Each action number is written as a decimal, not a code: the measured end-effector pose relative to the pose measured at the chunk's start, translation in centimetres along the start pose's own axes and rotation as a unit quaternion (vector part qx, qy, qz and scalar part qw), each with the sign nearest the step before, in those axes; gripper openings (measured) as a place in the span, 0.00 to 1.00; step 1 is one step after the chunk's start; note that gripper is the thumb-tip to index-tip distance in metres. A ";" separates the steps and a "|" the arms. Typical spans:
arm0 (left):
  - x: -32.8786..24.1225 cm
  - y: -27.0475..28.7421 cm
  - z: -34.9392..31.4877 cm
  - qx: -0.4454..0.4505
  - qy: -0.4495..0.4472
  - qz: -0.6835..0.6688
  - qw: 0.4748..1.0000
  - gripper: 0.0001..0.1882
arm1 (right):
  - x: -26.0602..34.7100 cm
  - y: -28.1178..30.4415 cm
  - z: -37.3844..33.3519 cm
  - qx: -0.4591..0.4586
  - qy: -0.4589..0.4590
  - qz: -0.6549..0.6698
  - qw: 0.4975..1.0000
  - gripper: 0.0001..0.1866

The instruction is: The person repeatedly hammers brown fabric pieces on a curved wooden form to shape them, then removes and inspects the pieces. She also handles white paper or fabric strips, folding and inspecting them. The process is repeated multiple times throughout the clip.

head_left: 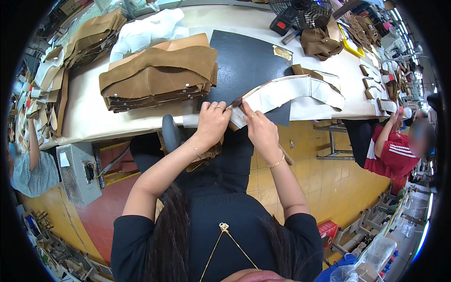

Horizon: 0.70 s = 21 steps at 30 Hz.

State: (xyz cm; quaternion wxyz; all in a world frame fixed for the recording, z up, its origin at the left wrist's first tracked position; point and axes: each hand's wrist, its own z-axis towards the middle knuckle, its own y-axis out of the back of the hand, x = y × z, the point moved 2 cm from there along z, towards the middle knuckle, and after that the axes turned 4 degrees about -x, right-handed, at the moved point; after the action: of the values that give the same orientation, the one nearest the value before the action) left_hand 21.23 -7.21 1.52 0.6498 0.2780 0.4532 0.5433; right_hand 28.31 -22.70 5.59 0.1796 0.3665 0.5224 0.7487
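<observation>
A curved brown leather piece with a white lining [282, 91] lies lining side up, its near end at the table's front edge. My left hand [212, 123] has its fingers closed at the left side of that end. Closed on the other side of the same end is my right hand [259, 131]. A small dark brown flap [237, 102] stands up between my fingertips; whether it belongs to the piece I cannot tell. Underneath lies a black board [239, 56]. Left of my hands sits a thick stack of brown leather pieces [155, 77]. My fingers partly hide the gripped edge.
White wrapping material [148, 33] and more brown leather [91, 40] lie at the back left. A black fan [300, 11] and a leather bundle [322, 43] are at the back right. One person [394, 145] sits at right, another [35, 171] at far left.
</observation>
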 end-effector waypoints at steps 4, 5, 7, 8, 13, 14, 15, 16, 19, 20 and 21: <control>0.8 0.2 -0.6 -0.007 0.092 -0.102 0.991 0.05 | 0.0 1.3 1.0 0.033 0.002 -0.029 0.999 0.25; 0.8 0.4 -0.8 -0.015 0.084 -0.093 0.992 0.05 | 0.4 1.5 1.0 0.011 -0.001 -0.011 1.000 0.25; 0.4 0.6 -1.3 -0.026 0.058 -0.058 0.996 0.05 | 1.2 1.8 0.7 -0.030 -0.003 0.028 0.999 0.25; 0.2 0.6 -1.4 -0.033 0.049 -0.047 0.997 0.05 | 1.6 1.9 0.5 -0.066 0.007 0.054 0.996 0.25; 0.2 0.6 -1.4 -0.073 0.006 -0.004 0.997 0.05 | 1.3 0.4 0.1 0.025 0.021 0.014 0.999 0.27; 0.2 0.6 -1.4 -0.085 0.003 -0.001 0.996 0.05 | 1.2 0.6 0.0 0.008 0.025 0.016 1.000 0.27; 0.3 0.7 -1.4 -0.082 0.004 -0.003 0.997 0.05 | 1.1 1.0 -0.2 -0.008 0.028 0.018 0.999 0.27; 0.4 0.7 -1.7 -0.076 0.008 -0.005 0.997 0.05 | 1.1 1.2 -0.4 -0.021 0.032 0.021 0.999 0.27; 0.2 0.6 -2.0 -0.069 0.017 -0.013 0.997 0.05 | 1.7 0.9 -0.9 -0.150 0.044 0.114 0.981 0.26; 0.3 0.6 -2.0 -0.068 0.018 -0.015 0.997 0.05 | 1.5 0.3 -0.9 -0.098 0.048 0.093 0.990 0.26; 0.3 0.8 -2.1 -0.065 0.024 -0.018 0.997 0.06 | 0.9 -0.3 -0.8 -0.045 0.052 0.072 0.995 0.26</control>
State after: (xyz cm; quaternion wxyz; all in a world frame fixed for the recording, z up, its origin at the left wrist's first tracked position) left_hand 19.05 -7.02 1.20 0.6656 0.2134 0.4370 0.5661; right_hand 27.09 -22.48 5.50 0.1145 0.3552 0.4693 0.8003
